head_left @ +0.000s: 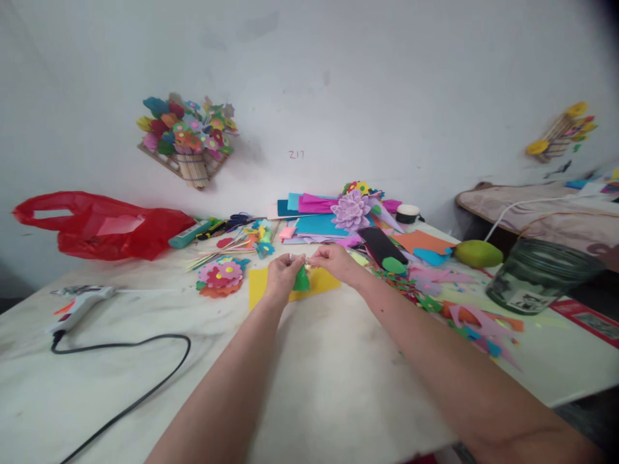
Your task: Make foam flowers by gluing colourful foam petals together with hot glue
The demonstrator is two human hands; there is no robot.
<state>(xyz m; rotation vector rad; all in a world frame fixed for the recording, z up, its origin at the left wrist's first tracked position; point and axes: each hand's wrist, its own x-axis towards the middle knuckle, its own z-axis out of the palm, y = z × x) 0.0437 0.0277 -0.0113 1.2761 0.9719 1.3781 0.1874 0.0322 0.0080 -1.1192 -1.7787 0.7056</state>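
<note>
My left hand [281, 278] is closed on a small green craft piece [302, 281], which looks like foam or felt and hangs below the fingertips. Close beside it, my right hand [337, 261] is pinched at the piece's upper edge; whatever sits between those fingers is too small to make out. Both hands are just above a yellow sheet [258, 287] lying on the table. Left of the sheet is a stack of flower cutouts [221, 277] in pink, red and orange. Behind it lie thin sticks [220, 255] and small flowers.
A glue gun [83, 308] with a black cord lies at left, before a red plastic bag [120, 225]. Coloured sheets [316, 225], a lilac flower [352, 211] and a dark phone [380, 247] are behind. Scraps [435, 283], a green mango-like fruit [478, 254] and a glass jar [536, 277] stand right.
</note>
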